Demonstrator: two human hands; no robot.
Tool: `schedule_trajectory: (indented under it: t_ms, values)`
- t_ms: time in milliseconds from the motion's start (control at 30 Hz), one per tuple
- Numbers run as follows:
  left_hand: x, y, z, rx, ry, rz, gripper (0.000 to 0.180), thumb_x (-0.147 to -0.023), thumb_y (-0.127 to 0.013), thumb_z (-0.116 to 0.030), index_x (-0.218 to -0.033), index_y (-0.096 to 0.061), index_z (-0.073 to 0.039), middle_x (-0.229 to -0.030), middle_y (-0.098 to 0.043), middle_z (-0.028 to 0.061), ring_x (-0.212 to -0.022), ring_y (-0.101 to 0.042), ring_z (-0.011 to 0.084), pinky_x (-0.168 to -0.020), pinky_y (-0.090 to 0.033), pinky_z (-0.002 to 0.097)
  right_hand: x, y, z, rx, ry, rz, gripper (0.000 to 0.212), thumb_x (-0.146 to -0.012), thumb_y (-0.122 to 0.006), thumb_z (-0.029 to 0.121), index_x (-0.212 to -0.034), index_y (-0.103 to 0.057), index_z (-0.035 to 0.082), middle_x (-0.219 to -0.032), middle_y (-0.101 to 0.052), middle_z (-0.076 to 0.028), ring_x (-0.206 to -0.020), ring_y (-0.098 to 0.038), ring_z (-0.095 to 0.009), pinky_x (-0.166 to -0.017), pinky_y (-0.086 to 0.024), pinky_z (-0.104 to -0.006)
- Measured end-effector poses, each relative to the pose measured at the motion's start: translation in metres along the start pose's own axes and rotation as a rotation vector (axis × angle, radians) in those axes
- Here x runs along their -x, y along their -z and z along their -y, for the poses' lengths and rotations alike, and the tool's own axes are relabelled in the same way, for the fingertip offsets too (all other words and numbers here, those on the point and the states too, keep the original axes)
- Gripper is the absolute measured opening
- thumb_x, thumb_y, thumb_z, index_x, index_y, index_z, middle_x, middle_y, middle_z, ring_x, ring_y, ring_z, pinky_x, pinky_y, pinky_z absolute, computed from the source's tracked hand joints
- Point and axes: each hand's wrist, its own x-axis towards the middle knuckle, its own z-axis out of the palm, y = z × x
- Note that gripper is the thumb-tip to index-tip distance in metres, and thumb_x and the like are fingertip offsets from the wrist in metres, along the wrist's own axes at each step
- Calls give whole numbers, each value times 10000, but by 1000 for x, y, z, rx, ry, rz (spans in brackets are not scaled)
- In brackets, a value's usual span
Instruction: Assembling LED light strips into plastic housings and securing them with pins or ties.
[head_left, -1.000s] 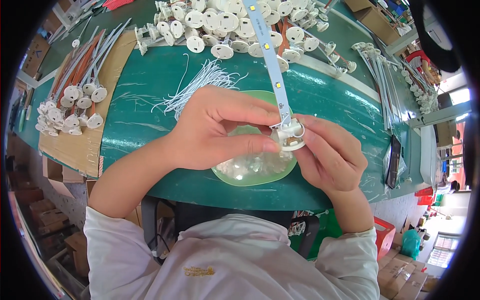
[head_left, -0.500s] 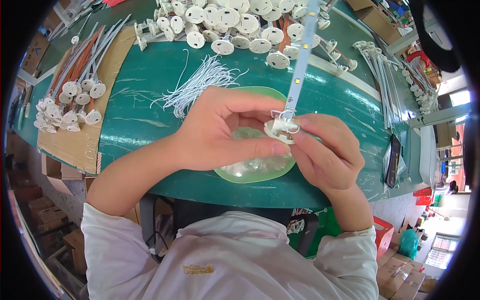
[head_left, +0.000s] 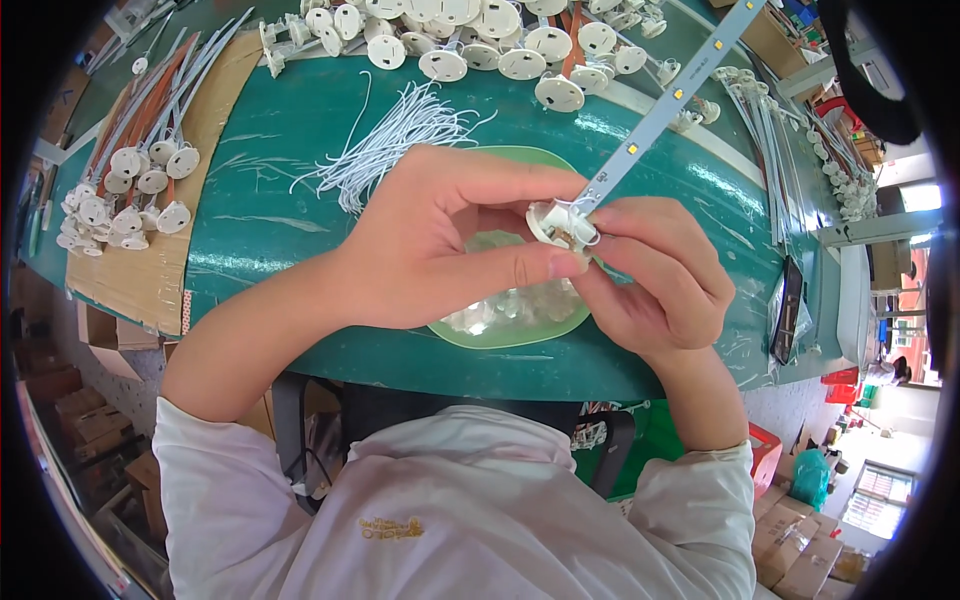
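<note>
Between my two hands is a round white plastic lamp base (head_left: pixel 549 223), with an LED strip (head_left: pixel 655 128) rising from it toward the upper right. My left hand (head_left: pixel 430 240) grips the base by its left side, thumb below and fingers above. With thumb and fingertips, my right hand (head_left: pixel 655 275) pinches at the base's right side, where a thin white wire (head_left: pixel 592 238) loops. What exactly the right fingertips press on is hidden. Beneath both hands stands a light green bowl (head_left: pixel 540 335) holding small clear pieces.
Beyond my left hand lies a bundle of white wires (head_left: pixel 400 140). Several white round bases (head_left: pixel 450 65) are heaped along the far side. More strips with bases rest on cardboard (head_left: pixel 215 130) at the left. A dark phone-like object (head_left: pixel 787 310) lies near the right edge.
The LED strip has tilted from nearly upright to leaning right, and the base has turned with it. Both hands keep their hold. The whole view has shifted slightly.
</note>
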Motion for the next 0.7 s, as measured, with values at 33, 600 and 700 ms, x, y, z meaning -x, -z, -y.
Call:
schedule_trajectory:
  t_ms: [33,600,700]
  values:
    - [1,1,0,0,2,-2,389,-843,-728,-18,-1207,-613,55,-989,-683,128,-916,-666,147,-831,-565,293,0,0,0,8,3,10,305,-674,-833,-7,-894,-622,-11,-925,-679,-169,-768,-678,-288,-650,-565,-345]
    - [-1,-2,-2,78,80,86,442,-909,-588,65,-1343,-503,60,-1266,-596,154,-1118,-606,195,-967,-497,336,1,5,-2,123,123,14,248,-631,-793,-46,-854,-689,-20,-936,-682,-130,-724,-662,-267,-592,-547,-309]
    - [3,2,3,-52,1,29,387,-882,-683,-6,-1252,-585,51,-1073,-650,115,-897,-635,125,-770,-561,273,-1,0,-1,72,127,-13,248,-636,-787,-16,-868,-699,-35,-922,-686,-146,-716,-665,-251,-592,-546,-293]
